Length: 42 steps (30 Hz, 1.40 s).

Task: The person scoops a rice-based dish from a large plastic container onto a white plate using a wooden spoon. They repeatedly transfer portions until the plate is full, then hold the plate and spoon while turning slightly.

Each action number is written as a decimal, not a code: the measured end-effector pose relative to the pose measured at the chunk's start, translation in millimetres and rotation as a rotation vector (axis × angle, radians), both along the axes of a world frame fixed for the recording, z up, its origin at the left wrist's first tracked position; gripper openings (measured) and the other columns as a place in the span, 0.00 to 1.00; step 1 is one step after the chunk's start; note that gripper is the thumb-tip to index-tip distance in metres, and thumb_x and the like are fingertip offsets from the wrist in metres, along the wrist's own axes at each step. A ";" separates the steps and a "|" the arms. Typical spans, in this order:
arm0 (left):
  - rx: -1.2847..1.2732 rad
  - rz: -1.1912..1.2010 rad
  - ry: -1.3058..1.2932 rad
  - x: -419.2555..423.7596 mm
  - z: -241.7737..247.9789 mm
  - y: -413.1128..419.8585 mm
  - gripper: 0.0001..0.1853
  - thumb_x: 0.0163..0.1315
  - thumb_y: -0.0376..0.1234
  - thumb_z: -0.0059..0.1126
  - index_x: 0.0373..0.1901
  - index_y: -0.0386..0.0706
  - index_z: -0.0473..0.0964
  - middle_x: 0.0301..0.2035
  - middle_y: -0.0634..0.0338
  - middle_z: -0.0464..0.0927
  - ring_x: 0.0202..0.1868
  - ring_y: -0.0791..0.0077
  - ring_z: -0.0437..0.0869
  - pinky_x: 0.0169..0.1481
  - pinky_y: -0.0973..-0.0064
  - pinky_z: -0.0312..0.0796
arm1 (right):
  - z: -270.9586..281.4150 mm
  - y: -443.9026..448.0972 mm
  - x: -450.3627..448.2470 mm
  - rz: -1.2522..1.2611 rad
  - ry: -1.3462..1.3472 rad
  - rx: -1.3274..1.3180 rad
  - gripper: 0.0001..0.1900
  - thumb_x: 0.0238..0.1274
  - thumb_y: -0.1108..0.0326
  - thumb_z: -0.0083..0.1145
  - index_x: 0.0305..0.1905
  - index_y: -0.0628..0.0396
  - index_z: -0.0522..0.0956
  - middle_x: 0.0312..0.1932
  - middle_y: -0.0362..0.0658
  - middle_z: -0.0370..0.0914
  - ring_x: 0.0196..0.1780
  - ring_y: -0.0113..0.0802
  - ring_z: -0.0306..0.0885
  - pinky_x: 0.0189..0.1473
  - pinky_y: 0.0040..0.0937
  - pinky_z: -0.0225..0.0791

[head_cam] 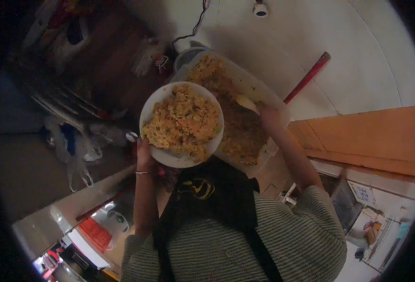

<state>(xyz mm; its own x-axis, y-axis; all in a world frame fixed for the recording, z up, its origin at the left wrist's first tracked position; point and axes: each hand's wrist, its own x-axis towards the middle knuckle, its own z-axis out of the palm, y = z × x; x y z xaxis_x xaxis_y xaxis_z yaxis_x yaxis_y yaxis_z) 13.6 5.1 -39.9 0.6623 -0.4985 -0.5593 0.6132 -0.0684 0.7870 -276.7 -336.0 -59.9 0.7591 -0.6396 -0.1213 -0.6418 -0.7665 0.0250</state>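
A white plate (170, 163) heaped with an orange-brown, rice-like food (182, 120) rests in my left hand (145, 153), which grips its left edge. Beneath and to the right of the plate lies a large translucent tub (255, 83), spread with more of the same mixture (242, 132) flecked with green. Over the tub, my right hand (271, 118) is closed around a pale scoop or spatula (246, 103), its tip towards the food. The plate hides the tub's left part, and the scoop's handle is mostly covered by my fingers.
Plastic bags (84, 151) lie on a dark surface at left, near a small metal utensil (132, 136). Behind the tub is a round container (188, 58). A red pole (307, 77) leans by the pale wall, above an orange wooden panel (362, 141). A red crate (95, 234) stands lower left.
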 end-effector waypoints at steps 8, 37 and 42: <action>0.036 -0.087 -0.204 23.8 -70.1 34.1 0.22 0.62 0.40 0.43 0.55 0.39 0.60 0.47 0.53 0.69 0.49 0.64 0.73 0.48 0.64 0.70 | 86.6 -4.3 11.7 -0.064 0.225 0.188 0.12 0.46 0.66 0.52 0.39 0.52 0.75 0.28 0.48 0.76 0.35 0.46 0.76 0.35 0.40 0.69; 0.077 -0.050 -0.262 11.4 -13.6 -2.8 0.19 0.62 0.38 0.40 0.52 0.36 0.61 0.46 0.54 0.69 0.46 0.67 0.73 0.46 0.70 0.68 | 73.2 -82.4 -31.3 0.095 0.486 0.247 0.10 0.44 0.65 0.49 0.27 0.58 0.78 0.30 0.50 0.77 0.35 0.45 0.76 0.35 0.40 0.71; 0.160 -0.056 -0.287 9.6 -10.6 -3.8 0.20 0.63 0.38 0.39 0.52 0.35 0.62 0.43 0.54 0.69 0.45 0.67 0.74 0.44 0.71 0.68 | 67.6 -73.8 -6.6 0.515 0.823 0.046 0.09 0.45 0.64 0.51 0.30 0.56 0.78 0.27 0.47 0.78 0.34 0.44 0.77 0.36 0.38 0.71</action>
<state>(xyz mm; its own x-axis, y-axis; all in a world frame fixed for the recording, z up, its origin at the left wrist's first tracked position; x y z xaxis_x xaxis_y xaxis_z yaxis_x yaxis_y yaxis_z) 23.1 1.3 -50.5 0.7783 -0.4595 -0.4280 0.3598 -0.2322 0.9037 -283.2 -409.8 7.7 0.6109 -0.2338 -0.7564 -0.0222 -0.9601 0.2788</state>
